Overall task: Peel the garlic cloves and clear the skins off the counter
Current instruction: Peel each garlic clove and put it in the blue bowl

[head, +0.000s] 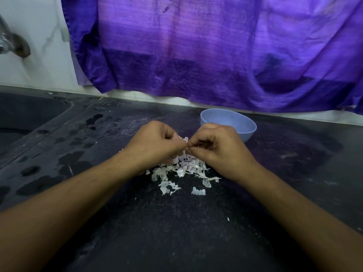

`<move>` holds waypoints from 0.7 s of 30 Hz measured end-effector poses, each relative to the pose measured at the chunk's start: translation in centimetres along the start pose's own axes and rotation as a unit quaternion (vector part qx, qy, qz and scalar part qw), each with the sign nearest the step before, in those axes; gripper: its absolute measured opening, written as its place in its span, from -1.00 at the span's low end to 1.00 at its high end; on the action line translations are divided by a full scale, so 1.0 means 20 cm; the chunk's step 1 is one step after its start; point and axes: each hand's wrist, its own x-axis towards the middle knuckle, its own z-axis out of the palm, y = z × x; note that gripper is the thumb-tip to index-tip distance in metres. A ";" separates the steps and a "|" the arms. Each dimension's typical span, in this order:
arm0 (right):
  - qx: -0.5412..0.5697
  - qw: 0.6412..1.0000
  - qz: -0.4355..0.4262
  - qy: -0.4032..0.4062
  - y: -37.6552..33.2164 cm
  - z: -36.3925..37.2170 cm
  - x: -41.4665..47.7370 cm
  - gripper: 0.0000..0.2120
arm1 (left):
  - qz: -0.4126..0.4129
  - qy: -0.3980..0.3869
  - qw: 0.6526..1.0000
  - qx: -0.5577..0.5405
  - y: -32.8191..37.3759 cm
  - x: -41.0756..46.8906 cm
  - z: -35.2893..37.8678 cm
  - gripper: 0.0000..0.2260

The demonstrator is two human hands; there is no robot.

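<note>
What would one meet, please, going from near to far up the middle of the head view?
Garlic skins → left hand and right hand, together pinching what looks like a garlic clove → blue bowl → purple cloth.

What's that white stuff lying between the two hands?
A heap of garlic skins on the dark counter, between the left hand and right hand, both pinching a garlic clove; head view.

A purple cloth [196,46] drapes the white wall [39,26].
</note>
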 end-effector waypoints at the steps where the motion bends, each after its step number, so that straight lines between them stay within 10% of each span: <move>1: -0.001 1.000 -0.009 0.005 0.00 0.00 0.00 -0.92 | -0.020 0.000 0.999 -0.041 -0.01 0.00 0.01 -0.85; 12: 0.340 0.932 0.120 0.045 -0.03 0.02 0.00 -0.91 | -0.030 -0.025 0.993 -0.107 -0.03 0.03 0.01 -0.87; 21: 0.377 0.907 0.178 0.054 -0.01 0.00 0.01 -0.90 | 0.042 0.020 0.998 -0.049 -0.05 0.04 -0.03 -0.90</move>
